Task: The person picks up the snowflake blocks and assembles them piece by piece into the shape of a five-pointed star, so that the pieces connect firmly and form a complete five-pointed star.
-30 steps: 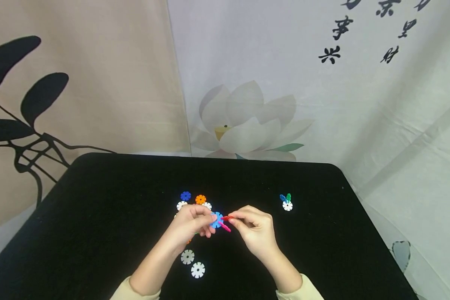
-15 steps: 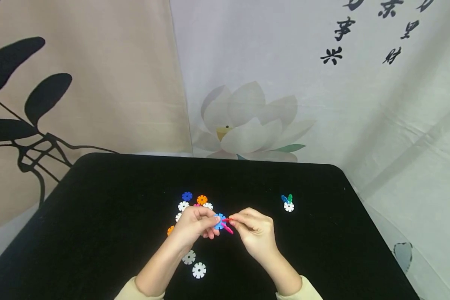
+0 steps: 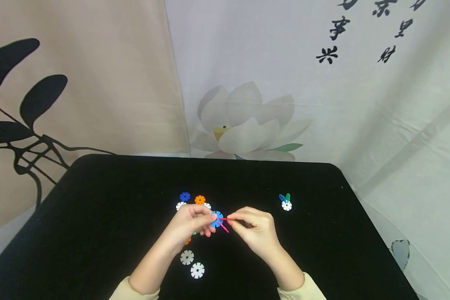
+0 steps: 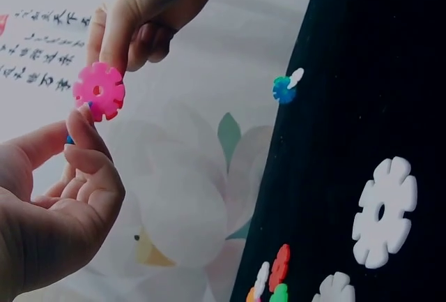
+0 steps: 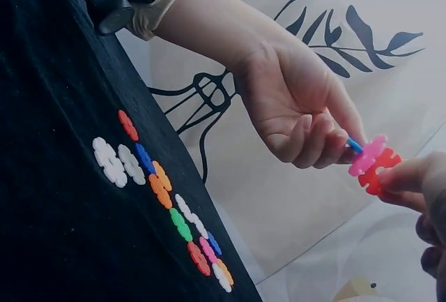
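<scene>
My left hand [image 3: 193,223] pinches a blue notched plastic disc [image 3: 218,219] between thumb and fingers, above the table. A pink notched disc [image 4: 100,91] is joined to the blue one and sticks out from its right side. Between thumb and forefinger, my right hand [image 3: 256,229] pinches a red notched disc [image 5: 380,178] at the blue disc's right edge, beside the pink one. In the head view the red and pink discs appear nearly edge-on. Whether the red disc sits in a slot of the blue one, I cannot tell.
Several loose notched discs lie on the black table [image 3: 116,208], partly hidden behind my left hand; among them are a dark blue disc [image 3: 185,196], an orange disc [image 3: 200,200] and a white disc [image 3: 197,270]. Farther right stands a small joined white, blue and green piece [image 3: 286,205].
Both hands keep their grips and stay close together. The pink and red discs have tilted and look thinner from above. The whole head view has shifted slightly.
</scene>
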A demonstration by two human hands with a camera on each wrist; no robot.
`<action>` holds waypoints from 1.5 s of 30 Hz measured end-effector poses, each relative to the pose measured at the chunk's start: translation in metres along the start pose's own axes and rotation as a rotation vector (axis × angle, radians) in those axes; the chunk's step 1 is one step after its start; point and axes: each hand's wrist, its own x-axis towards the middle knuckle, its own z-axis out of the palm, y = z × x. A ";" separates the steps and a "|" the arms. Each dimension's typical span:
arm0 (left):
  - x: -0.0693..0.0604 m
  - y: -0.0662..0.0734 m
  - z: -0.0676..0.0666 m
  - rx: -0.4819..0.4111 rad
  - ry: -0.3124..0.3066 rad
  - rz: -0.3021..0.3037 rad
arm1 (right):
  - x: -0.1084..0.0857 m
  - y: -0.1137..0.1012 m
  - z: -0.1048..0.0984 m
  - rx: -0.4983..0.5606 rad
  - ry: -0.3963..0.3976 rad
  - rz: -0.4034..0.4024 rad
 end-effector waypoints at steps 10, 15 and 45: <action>0.000 0.005 -0.023 0.073 0.086 0.031 | 0.004 0.008 -0.016 -0.111 0.068 0.103; 0.002 0.001 -0.045 0.143 0.105 0.073 | 0.014 0.003 -0.031 -0.179 0.132 0.150; 0.023 -0.076 -0.099 0.542 0.276 -0.183 | -0.067 0.141 -0.146 -0.492 0.509 0.956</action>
